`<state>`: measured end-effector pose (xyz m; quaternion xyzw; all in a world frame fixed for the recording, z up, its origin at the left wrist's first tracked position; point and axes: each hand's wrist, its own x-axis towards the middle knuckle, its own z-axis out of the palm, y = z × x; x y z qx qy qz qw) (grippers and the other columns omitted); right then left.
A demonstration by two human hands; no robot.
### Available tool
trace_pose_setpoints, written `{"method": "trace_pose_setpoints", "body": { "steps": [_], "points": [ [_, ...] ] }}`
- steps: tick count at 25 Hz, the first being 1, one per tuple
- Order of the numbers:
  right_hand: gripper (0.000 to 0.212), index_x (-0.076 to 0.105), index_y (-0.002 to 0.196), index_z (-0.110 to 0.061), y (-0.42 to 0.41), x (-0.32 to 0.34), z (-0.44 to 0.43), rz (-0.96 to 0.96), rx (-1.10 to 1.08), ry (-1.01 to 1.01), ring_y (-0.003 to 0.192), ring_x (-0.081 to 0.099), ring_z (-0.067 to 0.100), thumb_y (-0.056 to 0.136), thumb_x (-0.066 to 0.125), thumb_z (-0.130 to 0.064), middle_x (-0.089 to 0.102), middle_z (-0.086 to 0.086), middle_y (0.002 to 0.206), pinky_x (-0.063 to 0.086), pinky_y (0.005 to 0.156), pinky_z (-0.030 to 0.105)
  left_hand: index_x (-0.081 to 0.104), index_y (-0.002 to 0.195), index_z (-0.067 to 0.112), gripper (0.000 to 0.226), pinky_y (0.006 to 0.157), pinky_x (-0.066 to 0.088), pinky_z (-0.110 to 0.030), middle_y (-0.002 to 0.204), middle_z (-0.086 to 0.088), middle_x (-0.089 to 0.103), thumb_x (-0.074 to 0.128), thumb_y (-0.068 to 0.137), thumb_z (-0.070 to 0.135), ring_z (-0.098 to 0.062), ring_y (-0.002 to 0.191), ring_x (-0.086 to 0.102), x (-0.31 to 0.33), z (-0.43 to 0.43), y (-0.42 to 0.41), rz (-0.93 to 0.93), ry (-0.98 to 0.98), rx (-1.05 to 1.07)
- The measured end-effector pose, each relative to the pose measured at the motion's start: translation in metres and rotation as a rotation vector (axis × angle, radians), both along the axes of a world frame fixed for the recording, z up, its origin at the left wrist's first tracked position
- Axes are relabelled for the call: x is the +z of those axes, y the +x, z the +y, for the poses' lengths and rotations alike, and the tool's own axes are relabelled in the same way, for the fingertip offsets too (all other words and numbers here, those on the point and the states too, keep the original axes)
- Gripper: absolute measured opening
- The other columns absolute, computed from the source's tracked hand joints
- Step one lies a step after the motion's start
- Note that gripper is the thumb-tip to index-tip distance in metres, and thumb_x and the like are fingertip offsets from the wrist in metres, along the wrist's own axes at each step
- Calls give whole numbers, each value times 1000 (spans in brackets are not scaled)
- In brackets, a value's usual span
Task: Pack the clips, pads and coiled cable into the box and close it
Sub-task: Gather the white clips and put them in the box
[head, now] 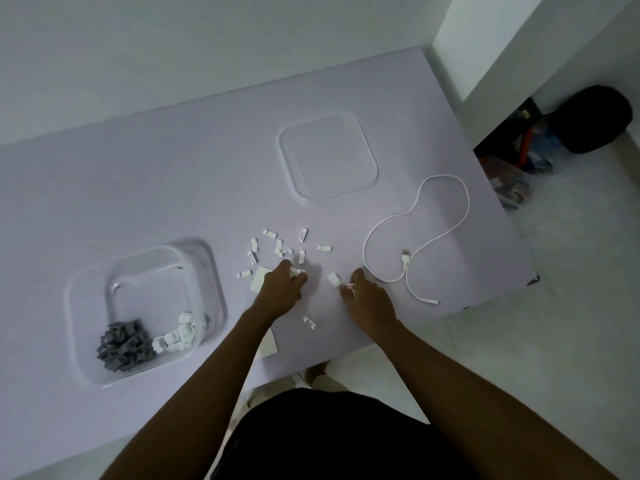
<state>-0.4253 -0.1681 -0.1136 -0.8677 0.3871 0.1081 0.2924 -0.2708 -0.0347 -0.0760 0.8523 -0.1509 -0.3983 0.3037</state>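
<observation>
Gathering clips (278, 245) is the step in hand. The left hand (282, 287) curls its fingers round a few, and the right hand (367, 296) pinches 1. More lie just beyond the fingertips. The open box (149, 292) sits left of them and the cable (404, 263) right of them, not yet coiled. Next, I judge, both loads go into the box.

Dim, bluish, even light; shadows on the table (156, 188) are weak and soft. The table edges bend from wide-angle distortion. Small details look slightly blurred.
</observation>
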Motion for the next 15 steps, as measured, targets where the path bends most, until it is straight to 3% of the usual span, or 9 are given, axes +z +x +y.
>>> {"method": "trace_pose_setpoints", "body": {
  "steps": [4, 7, 12, 15],
  "points": [
    [24, 46, 105, -12, 4, 6, 2, -124, 24, 73, 83, 67, 37, 94, 57, -31, 68, 13, 89, 50, 66, 38, 48, 87, 13, 21, 52, 39, -28, 70, -7, 71, 53, 94, 32, -12, 51, 53, 10, 14, 22, 25, -34, 91],
    [35, 42, 121, -18, 15, 11, 9, -173, 44, 24, 82, 68, 37, 93, 57, -31, 71, 13, 93, 53, 67, 39, 47, 88, 12, 24, 56, 39, -32, 67, -5, 71, 52, 94, 36, -16, 54, 52, 18, 28, 32, 8, -62, 156],
    [50, 31, 142, -13, 32, 4, 18, 54, 122, -64, 93, 67, 37, 99, 46, -34, 71, 16, 105, 53, 76, 41, 46, 82, 14, 27, 58, 40, -32, 66, -6, 68, 55, 93, 37, -15, 51, 51, 42, 58, 40, -30, -143, 328],
    [60, 23, 150, -7, 43, 4, 24, 121, 112, -69, 102, 65, 37, 100, 44, -32, 68, 18, 114, 52, 83, 42, 51, 87, 9, 30, 60, 43, -32, 68, -6, 68, 54, 94, 38, -16, 59, 57, 63, 92, 48, -154, -174, 434]
  ]
}}
